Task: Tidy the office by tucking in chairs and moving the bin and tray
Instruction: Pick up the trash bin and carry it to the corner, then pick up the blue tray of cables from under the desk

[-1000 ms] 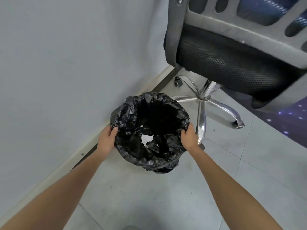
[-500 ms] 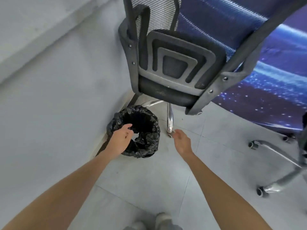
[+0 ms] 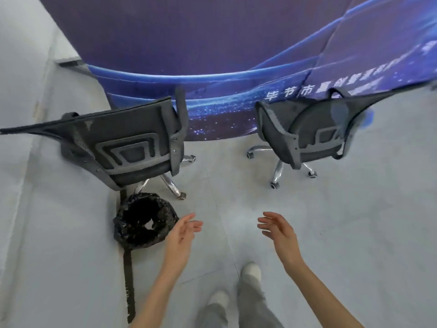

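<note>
Both hands grasp nothing in the head view: the left hand [image 3: 181, 235] and right hand [image 3: 279, 230] float loose-fingered over the floor, the left just beside the bin [image 3: 145, 224] at its 3 o'clock. That bin sits against the wall, at 6 o'clock from the left chair [image 3: 132, 147]. I judge the bin step finished; next, tucking the right chair [image 3: 305, 133], at 1 o'clock, calls for grasping its backrest.

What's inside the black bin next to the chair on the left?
The bin holds a crumpled black liner and one small pale scrap near the bottom. The rest of the inside is too dark to make out.
</note>
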`<state>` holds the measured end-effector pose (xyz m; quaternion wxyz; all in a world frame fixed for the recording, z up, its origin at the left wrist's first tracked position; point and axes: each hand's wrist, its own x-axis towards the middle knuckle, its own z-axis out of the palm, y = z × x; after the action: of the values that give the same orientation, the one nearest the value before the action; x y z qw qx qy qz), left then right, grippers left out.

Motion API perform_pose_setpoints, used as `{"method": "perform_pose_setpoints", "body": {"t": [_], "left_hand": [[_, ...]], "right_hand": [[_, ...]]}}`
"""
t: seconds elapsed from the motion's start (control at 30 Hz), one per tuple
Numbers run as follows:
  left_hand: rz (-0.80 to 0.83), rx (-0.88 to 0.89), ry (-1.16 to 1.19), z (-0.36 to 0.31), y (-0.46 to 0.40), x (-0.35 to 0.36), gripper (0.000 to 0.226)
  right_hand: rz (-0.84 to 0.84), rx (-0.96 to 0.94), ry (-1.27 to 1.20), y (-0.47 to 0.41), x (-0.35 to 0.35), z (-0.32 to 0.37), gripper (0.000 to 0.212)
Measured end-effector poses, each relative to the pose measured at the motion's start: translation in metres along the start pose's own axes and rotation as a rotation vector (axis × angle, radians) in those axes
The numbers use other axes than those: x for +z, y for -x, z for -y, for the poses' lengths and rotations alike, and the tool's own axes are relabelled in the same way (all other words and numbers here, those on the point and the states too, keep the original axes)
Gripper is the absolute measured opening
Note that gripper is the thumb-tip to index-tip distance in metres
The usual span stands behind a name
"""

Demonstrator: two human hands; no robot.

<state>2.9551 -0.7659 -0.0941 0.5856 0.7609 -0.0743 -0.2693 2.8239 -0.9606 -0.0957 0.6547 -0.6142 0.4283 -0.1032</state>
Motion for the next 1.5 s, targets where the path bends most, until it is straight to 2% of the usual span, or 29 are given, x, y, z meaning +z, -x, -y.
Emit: {"method": "perform_pose_setpoints", "body": {"t": [0.17,0.37,0.5,0.63,0.83,0.93,1.17,1.33,1.5], "left_hand": [[0.274,0.037,-0.152,0.001,0.042,0.058,0.021],[0.705,0.021,-0.362,0.010,0.069,0.151,0.029],[0.974,0.059,-0.464,-0.009,0.079,0.239,0.028],[1.146,0.157,-0.469,-0.041,0.091,0.354,0.020],[1.221,0.188,-0.425,-0.074,0.111,0.519,0.019],[1.220,0.166,-0.464,-0.079,0.110,0.569,0.028],[1.137,0.101,-0.490,-0.080,0.064,0.696,0.030],[1.151,0.098,-0.502,-0.113,0.022,0.851,0.026],[1.330,0.277,-0.543,-0.190,0.010,1.025,0.029]], "right_hand": [[-0.239,0.095,-0.134,0.083,-0.084,-0.048,0.028],[-0.559,0.178,-0.319,0.154,-0.141,-0.102,0.027],[-0.810,0.247,-0.446,0.188,-0.177,-0.134,0.027],[-0.939,0.327,-0.560,0.206,-0.227,-0.157,0.029],[-1.014,0.316,-0.596,0.185,-0.362,-0.159,0.028],[-1.051,0.254,-0.582,0.158,-0.445,-0.141,0.030],[-1.163,0.089,-0.530,0.073,-0.634,-0.112,0.032],[-1.174,0.172,-0.480,0.002,-0.750,-0.117,0.037],[-1.220,0.277,-0.540,-0.033,-0.828,-0.110,0.035]]}}
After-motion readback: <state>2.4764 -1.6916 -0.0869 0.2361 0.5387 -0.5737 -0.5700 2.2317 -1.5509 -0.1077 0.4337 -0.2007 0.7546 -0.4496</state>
